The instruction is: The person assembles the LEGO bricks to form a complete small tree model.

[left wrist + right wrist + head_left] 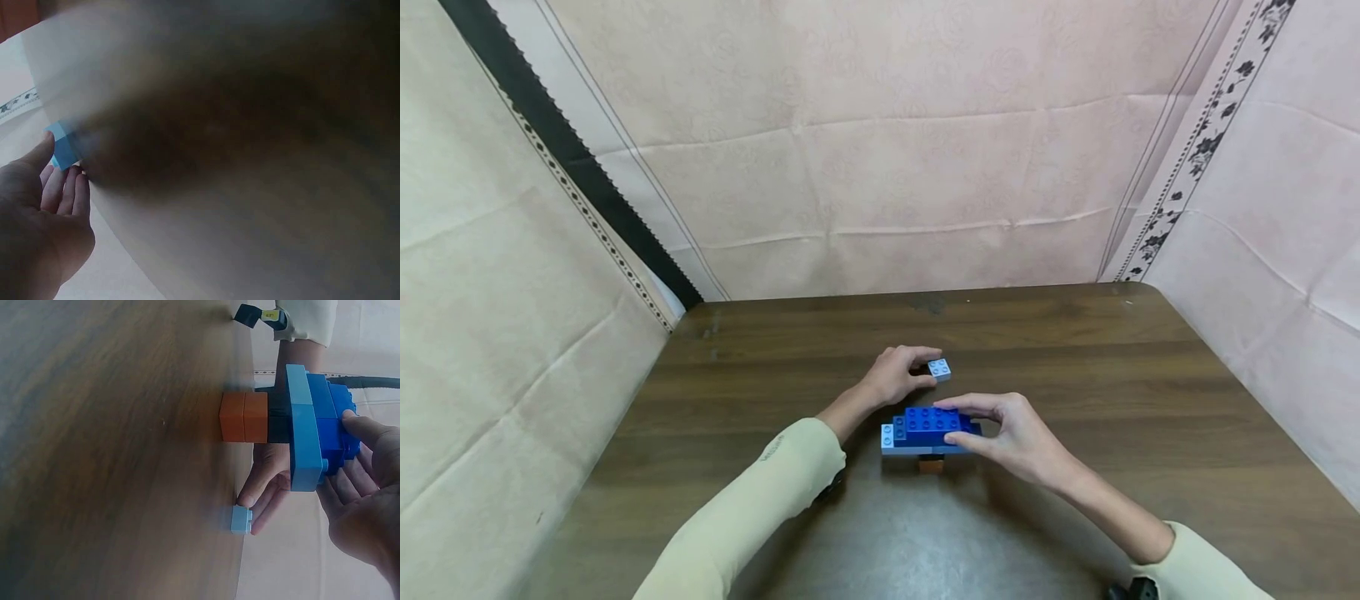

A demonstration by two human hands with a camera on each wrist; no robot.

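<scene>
A small light blue toy brick (939, 369) sits on the table beyond the stacked model. My left hand (895, 375) pinches it between thumb and fingers; the left wrist view shows the thumb against one side of the brick (64, 149). The model has dark blue bricks (927, 423) on top, a wider light blue layer (301, 431) below, then a dark brick (278, 419) and orange bricks (244, 417) as a narrow base on the table. Around the upper dark blue bricks my right hand (1011, 433) grips, thumb on the near side and fingers on the far side.
The brown wooden table (760, 367) has rounded far corners. Pale cloth (925, 167) hangs behind it and on both sides, with a dark strip (572, 158) at the left. A dark wrist device (1133, 588) shows at the right sleeve.
</scene>
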